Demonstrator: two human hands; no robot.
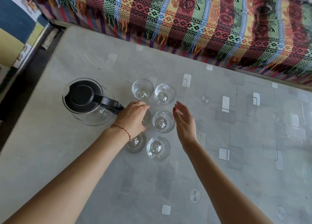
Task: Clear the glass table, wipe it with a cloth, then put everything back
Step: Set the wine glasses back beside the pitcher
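Note:
Several clear drinking glasses stand in a cluster on the glass table (219, 181). My left hand (133, 118) grips the middle-left glass (147, 118) from above, and most of that glass is hidden under it. My right hand (184, 122) hovers with straight fingers just right of the middle-right glass (163, 121), not touching it. Two glasses (142, 89) (165, 94) stand behind, and two more (158, 149) (135, 143) stand in front. A glass jug with a black lid and handle (84, 98) sits left of the glasses. No cloth is in view.
A sofa under a striped, fringed, patterned throw (194, 21) runs along the table's far edge. A dark floor strip and a yellow-and-blue patterned fabric (15, 37) lie to the left. Patterned floor tiles show through the glass at right.

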